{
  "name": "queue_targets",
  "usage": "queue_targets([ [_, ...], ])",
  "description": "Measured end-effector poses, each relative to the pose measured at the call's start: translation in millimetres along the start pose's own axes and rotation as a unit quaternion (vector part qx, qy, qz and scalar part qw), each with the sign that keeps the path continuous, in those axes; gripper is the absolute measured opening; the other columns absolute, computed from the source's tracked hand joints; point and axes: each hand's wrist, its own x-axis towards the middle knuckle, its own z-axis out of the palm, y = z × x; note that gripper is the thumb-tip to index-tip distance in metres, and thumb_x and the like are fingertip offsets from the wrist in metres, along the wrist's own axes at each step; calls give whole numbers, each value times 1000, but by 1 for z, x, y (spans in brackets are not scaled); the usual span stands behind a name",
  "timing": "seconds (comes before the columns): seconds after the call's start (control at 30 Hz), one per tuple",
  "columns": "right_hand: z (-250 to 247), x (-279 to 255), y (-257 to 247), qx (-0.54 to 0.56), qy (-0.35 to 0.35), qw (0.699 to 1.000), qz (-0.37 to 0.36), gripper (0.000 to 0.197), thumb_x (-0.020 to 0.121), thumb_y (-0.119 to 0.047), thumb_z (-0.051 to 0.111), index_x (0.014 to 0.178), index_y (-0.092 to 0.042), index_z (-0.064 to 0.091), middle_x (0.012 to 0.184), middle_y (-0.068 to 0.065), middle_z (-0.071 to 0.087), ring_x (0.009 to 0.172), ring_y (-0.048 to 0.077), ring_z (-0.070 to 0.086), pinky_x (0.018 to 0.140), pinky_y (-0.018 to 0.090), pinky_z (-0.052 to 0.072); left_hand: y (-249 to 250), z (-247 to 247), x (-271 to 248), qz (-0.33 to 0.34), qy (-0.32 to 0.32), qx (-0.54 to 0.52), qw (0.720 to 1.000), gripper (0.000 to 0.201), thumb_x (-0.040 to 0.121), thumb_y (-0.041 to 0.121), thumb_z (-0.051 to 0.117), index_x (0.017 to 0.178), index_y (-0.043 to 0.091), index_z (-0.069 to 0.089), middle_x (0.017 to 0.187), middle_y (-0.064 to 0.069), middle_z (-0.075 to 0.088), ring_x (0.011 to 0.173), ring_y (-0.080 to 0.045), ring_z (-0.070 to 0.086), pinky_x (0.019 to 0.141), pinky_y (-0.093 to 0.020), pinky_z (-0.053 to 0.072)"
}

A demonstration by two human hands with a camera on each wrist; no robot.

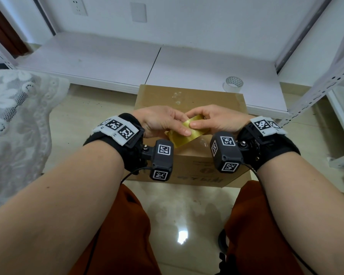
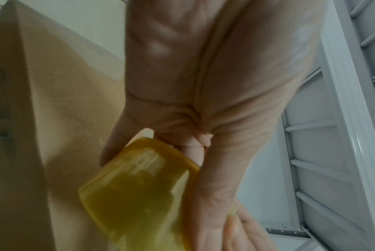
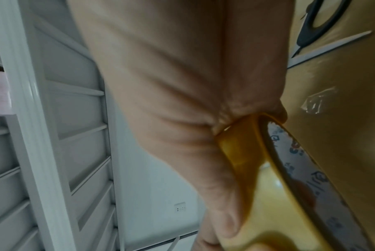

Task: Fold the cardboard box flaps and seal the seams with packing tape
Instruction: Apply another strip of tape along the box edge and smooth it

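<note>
A closed brown cardboard box (image 1: 189,100) stands on the floor in front of my knees. Both hands hold a roll of yellow packing tape (image 1: 184,132) just above its top. My left hand (image 1: 165,122) pinches the roll's left side, thumb on the near face. From the right, my right hand (image 1: 214,120) pinches it with the thumb on the yellow band. The left wrist view shows the tape roll (image 2: 139,190) under the curled left hand (image 2: 193,84), beside the box (image 2: 53,101). In the right wrist view the roll (image 3: 257,169) and its printed core are gripped by the right hand (image 3: 182,84).
A clear tape roll (image 1: 233,84) stands on the low white platform (image 1: 107,62) behind the box. Crumpled clear tape bits (image 1: 177,97) stick to the box top. Black-handled scissors (image 3: 319,22) lie on the box. White lace cloth (image 1: 14,120) is at left, a metal shelf frame (image 1: 316,92) at right.
</note>
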Motion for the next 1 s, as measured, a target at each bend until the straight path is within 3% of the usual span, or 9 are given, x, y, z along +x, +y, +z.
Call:
queue_targets([
  [0.07,1,0,2,52,-5,999,5,30,93,-14,56,123,-14,56,103,-3,63,82,2,63,66,12,50,0,0,0,-2,0,-1,1000,29,64,12,72,92,12,68,88,-6,67,83,-19,62,87,-37,50],
  [0.2,8,1,5,169,17,985,11,39,82,-21,64,119,-9,60,111,11,65,96,18,63,86,27,52,0,-1,0,-7,5,1,1000,41,64,12,73,104,7,67,94,-8,67,86,-21,61,88,-37,51],
  [0.37,14,7,4,107,45,993,20,34,88,-16,63,120,-7,57,101,5,62,80,9,61,61,14,51,-1,-1,0,-6,8,-6,1000,31,63,11,73,93,10,69,88,-7,68,81,-19,63,79,-32,54],
  [0.53,6,4,0,68,30,997,16,29,93,-16,57,122,-11,56,99,-1,60,76,2,60,59,10,48,0,-2,0,2,11,-14,1000,30,69,10,72,98,8,69,91,-8,68,83,-19,62,87,-36,51],
  [0.67,6,6,3,150,63,986,21,35,95,-16,53,127,-4,51,101,4,62,77,5,64,59,14,52,2,-5,4,24,86,-81,993,32,80,8,70,111,14,67,105,-5,66,97,-21,60,77,-39,53],
  [0.73,6,7,3,197,83,977,22,33,96,-16,50,126,-2,50,103,6,61,83,12,62,59,17,54,1,-4,6,25,157,-126,979,48,75,17,76,121,11,61,116,-6,64,108,-23,58,80,-38,53],
  [0.8,7,8,2,232,98,968,20,29,97,-17,48,122,-3,51,103,9,60,86,16,62,57,20,54,-2,0,9,6,188,-138,972,57,72,33,79,121,9,61,117,-9,64,112,-26,58,92,-43,50],
  [0.9,8,12,3,265,109,958,11,20,97,-18,49,113,-6,55,104,11,59,91,22,60,71,29,53,-4,8,11,-17,176,-139,974,71,69,56,73,124,13,57,118,-11,63,111,-27,59,100,-47,47],
  [1.0,10,13,3,268,114,957,1,17,95,-23,53,105,-10,57,104,9,59,96,23,57,81,35,47,-3,7,12,0,174,-147,974,70,75,56,69,126,11,55,118,-10,64,112,-24,59,104,-44,44],
])
